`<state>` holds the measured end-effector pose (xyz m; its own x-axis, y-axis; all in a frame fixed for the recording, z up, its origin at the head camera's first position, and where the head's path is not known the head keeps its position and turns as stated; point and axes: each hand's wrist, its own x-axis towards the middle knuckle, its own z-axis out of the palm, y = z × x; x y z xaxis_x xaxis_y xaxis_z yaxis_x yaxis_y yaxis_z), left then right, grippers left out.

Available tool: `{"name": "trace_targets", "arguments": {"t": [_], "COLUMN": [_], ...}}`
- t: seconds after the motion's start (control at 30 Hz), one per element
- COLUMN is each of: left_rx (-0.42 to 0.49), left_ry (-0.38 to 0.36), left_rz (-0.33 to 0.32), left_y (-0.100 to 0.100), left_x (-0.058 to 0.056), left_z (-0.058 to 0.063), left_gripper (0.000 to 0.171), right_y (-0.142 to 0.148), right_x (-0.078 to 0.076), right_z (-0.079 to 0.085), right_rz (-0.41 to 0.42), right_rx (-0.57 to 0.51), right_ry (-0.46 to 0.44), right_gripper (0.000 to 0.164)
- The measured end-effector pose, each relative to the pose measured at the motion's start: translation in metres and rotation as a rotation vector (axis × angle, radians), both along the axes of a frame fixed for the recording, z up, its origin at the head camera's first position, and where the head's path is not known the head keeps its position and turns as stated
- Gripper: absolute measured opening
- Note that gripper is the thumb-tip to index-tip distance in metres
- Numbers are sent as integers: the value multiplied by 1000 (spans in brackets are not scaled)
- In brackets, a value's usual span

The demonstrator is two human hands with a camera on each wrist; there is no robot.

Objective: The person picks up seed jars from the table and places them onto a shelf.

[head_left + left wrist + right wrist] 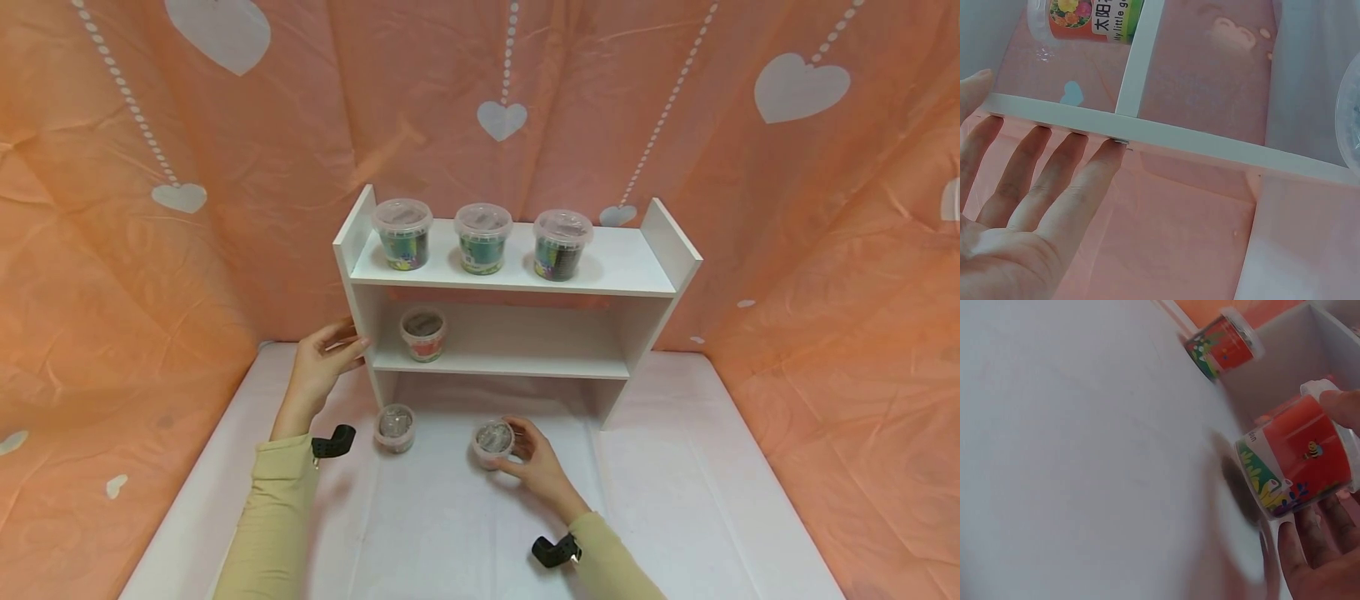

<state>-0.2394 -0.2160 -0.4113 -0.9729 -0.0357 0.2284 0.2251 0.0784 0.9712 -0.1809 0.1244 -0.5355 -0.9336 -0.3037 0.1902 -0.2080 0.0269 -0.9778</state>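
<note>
My right hand grips a small clear-lidded plastic tub with a red bee-and-flower label, thumb at its lid and fingers round the far side. In the right wrist view this tub tilts close over the white surface. My left hand is at the white shelf's left side panel; in the left wrist view its fairly straight fingers touch the panel's outer side. Another red-labelled tub stands at the foot of the shelf, near its left panel.
Three larger green-labelled tubs, left, middle and right, stand on the top shelf. One red-labelled tub sits at the left of the middle shelf. An orange curtain with white hearts surrounds the white-covered table.
</note>
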Motion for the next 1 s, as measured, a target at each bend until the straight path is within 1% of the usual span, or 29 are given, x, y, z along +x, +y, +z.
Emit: {"name": "trace_targets", "arguments": {"t": [0.13, 0.3, 0.4, 0.53, 0.67, 0.77, 1.0], "left_rx": [-1, -5, -11, -17, -19, -11, 9], "left_ry": [2, -4, 1, 6, 2, 0, -3], "left_rz": [0, 0, -5, -4, -2, -3, -7], "left_y": [0, 0, 0, 0, -1, 0, 0], "left_x": [0, 1, 1, 1, 0, 0, 0], "left_z": [0, 0, 0, 0, 0, 0, 0], "left_gripper": [54, 55, 55, 55, 55, 55, 53], "right_y": [8, 16, 20, 25, 31, 35, 41], "right_x": [0, 1, 2, 2, -3, -6, -7], "right_z": [3, 6, 8, 8, 1, -3, 6], "right_rz": [-17, -34, -44, -52, -53, -61, -61], "right_rx": [9, 63, 76, 82, 63, 30, -24], "right_ry": [0, 6, 10, 61, 105, 96, 90], "right_gripper": [64, 64, 64, 64, 65, 67, 67]}}
